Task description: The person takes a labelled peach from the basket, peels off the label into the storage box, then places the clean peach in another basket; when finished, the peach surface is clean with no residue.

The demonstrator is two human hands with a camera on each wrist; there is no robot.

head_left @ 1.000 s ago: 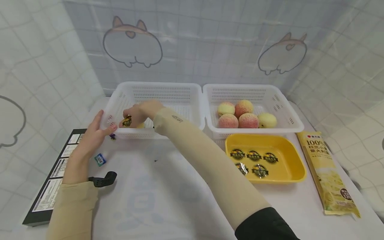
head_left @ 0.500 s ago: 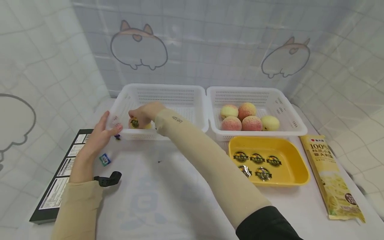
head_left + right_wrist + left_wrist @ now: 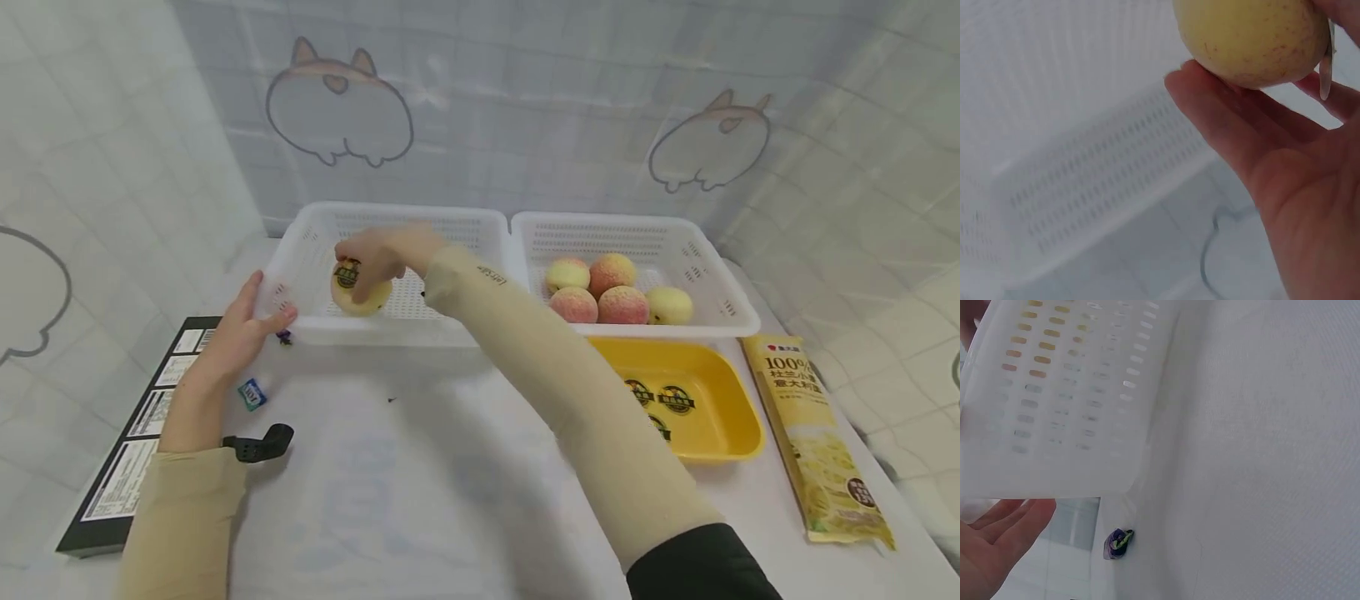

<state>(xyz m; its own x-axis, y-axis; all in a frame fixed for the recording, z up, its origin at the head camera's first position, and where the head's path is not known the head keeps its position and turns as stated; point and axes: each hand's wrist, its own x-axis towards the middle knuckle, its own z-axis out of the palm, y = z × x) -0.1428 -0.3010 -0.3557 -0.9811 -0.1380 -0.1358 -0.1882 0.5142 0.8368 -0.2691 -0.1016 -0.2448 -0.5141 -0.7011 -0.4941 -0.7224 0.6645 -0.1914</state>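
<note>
In the left white plastic basket [image 3: 450, 335], my right hand [image 3: 375, 254] holds a pale yellow peach [image 3: 360, 300], fingers and thumb around it. A round black-and-yellow sticker [image 3: 347, 273] shows on that peach. The right wrist view has the peach [image 3: 1250, 37] resting on my fingers, with a thin whitish flap at its side. My left hand [image 3: 236, 337] rests against the left end of the same basket, its fingers straight and its thumb near the front corner. In the left wrist view, these fingers [image 3: 1025, 528] touch the basket's edge.
A second white basket [image 3: 637, 331] with several peaches stands on the right. In front is a yellow tray [image 3: 720, 400] with round stickers, beside a pasta bag [image 3: 817, 442]. A black box [image 3: 142, 450], a blue-green packet [image 3: 251, 394] and a small purple wrapped piece [image 3: 285, 337] lie left.
My right hand has drawn the peach from the basket's front left corner up and to the right, exposing more of it. My left hand stays at the basket's end.
</note>
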